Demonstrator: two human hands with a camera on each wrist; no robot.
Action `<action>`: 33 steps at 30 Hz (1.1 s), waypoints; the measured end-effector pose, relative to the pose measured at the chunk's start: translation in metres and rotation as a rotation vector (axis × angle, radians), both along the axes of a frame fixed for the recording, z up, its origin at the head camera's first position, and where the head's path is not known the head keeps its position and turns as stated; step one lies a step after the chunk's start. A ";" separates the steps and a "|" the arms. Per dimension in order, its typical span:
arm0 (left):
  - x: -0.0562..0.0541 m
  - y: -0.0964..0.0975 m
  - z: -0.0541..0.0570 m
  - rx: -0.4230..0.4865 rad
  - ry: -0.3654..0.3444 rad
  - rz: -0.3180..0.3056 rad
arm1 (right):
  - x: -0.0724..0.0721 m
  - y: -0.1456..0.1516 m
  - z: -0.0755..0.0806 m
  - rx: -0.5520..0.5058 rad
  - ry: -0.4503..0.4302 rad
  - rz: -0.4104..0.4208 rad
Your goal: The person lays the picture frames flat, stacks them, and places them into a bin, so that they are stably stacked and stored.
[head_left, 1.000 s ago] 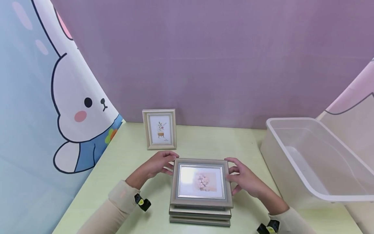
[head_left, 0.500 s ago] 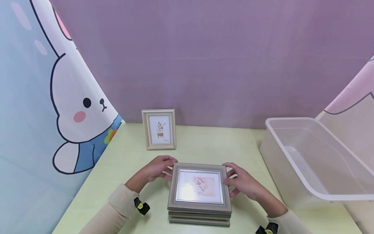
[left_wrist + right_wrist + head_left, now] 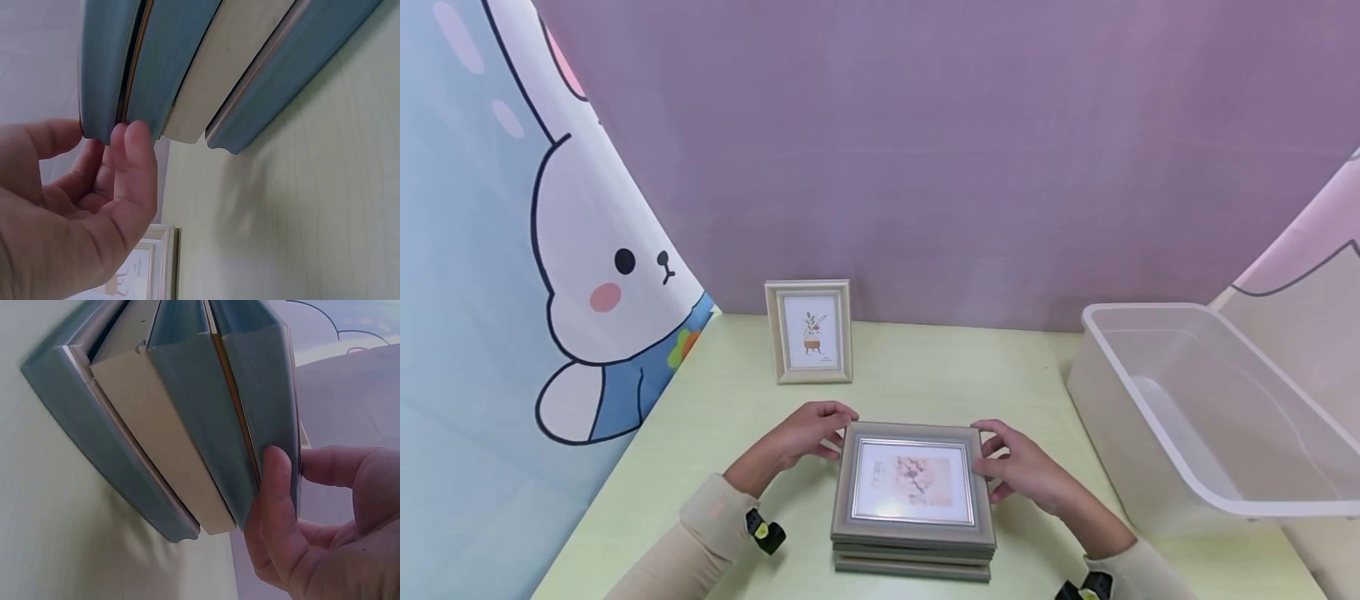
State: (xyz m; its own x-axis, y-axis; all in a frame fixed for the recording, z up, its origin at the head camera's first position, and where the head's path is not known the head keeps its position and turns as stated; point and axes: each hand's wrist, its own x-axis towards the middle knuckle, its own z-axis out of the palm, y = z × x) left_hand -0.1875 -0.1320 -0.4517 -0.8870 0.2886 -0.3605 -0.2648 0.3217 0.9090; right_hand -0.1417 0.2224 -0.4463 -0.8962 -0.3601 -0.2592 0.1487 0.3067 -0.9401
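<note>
A picture frame (image 3: 913, 432) with a pink blossom print lies face up on top of a stack of frames (image 3: 912, 570). My left hand (image 3: 805, 435) pinches its far left corner, thumb above and fingers against the side. At the far right corner my right hand (image 3: 1028, 468) grips the same frame, thumb on its face. Both wrist views show the stack edge-on: a cream frame (image 3: 231, 65) sits between blue-grey looking ones, and the bottom frame (image 3: 119, 475) touches the table. My fingertips (image 3: 277, 465) lie on the top frame's side.
A small cream picture frame (image 3: 846, 333) with a plant print stands upright at the back left of the pale green table (image 3: 955, 367). To the right stands a large whitish plastic bin (image 3: 1131, 433), open at the top. A purple backdrop (image 3: 955, 167) rises behind the table.
Both hands have brought the top frame down and slightly towards me. Its near edge, raised above the stack a second ago, now sits against the frames below. The standing frame stays put.
</note>
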 end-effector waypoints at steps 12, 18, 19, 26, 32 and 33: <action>-0.002 -0.001 0.001 -0.031 0.016 -0.008 | -0.003 -0.001 0.000 0.040 -0.002 0.009; -0.003 -0.004 -0.001 -0.038 0.025 -0.028 | -0.006 -0.001 0.001 0.086 0.014 0.015; -0.004 -0.005 -0.001 -0.038 0.027 -0.030 | -0.007 -0.001 0.001 0.096 0.021 0.013; -0.011 -0.012 0.006 -0.029 0.044 0.000 | -0.014 -0.001 0.009 0.180 0.118 -0.001; -0.016 -0.023 0.016 -0.014 0.089 0.022 | -0.025 -0.002 0.022 0.249 0.185 -0.013; -0.016 -0.025 0.017 -0.011 0.094 0.027 | -0.027 -0.002 0.025 0.251 0.194 -0.009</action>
